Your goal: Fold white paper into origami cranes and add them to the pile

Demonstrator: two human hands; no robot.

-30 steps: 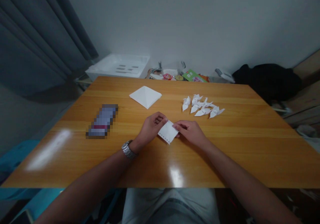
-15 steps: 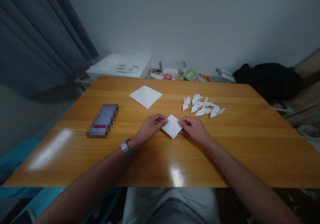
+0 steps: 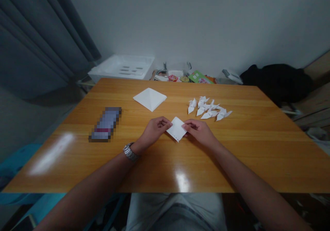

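Left hand [image 3: 156, 127] and right hand [image 3: 198, 128] both on one small folded paper square [image 3: 176, 128], near the middle of the tabletop [image 3: 154, 169]. Square sits cornerwise like a diamond, one corner toward the person, row of punched holes along its lower left edge. Left fingers pinch the left corner, thumb on top, other fingers curled. Right fingers grip the right corner, thumb on the upper face, some fingertips tucked behind. Can't tell if the square touches the wood or is held just above it. Metal-band wristwatch [image 3: 131, 152] on left wrist.

Beyond the hands, left of centre: larger white kite-shaped paper [image 3: 150, 100], flat, creased down the middle. Beyond the right hand: cluster of white origami cranes [image 3: 210, 113], several touching or overlapping. Phone-shaped device [image 3: 105, 124], pixelated, lies well left of the left hand.

Past the far edge: white plastic tray [image 3: 121, 76] with slots at left, green booklet [image 3: 198, 77] among small clutter, black fabric heap [image 3: 277, 83] at right. Grey curtain [image 3: 38, 35] far left. Turquoise plastic seat [image 3: 15, 164] partly visible lower left, light trousers [image 3: 175, 207] below the near edge.
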